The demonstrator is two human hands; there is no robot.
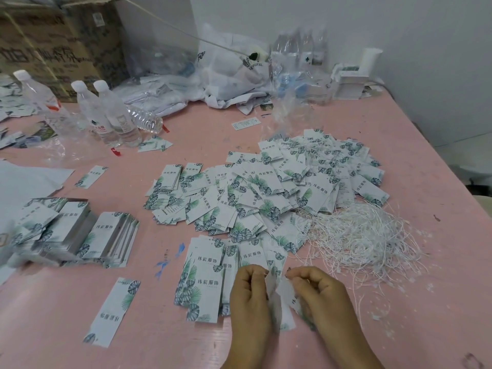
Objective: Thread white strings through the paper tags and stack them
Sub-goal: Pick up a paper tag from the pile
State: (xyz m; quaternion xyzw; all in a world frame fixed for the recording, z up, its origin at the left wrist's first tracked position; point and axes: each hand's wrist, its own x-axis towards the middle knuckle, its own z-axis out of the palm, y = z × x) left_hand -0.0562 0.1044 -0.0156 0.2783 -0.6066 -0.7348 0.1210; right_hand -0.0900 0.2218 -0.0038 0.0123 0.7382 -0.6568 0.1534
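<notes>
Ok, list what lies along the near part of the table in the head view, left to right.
Lone tag → small fanned stack of tags → left hand → tag held between the hands → right hand → tangle of white strings.

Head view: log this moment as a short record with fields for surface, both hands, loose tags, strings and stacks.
surface: pink table
left hand: pinches the held tag
right hand: pinches the same tag from the other side
loose tags: heap at table centre, printed with green leaves
strings: white tangle, right of the heap
stacks: piled tags at the left
bottles: upright, far left
</notes>
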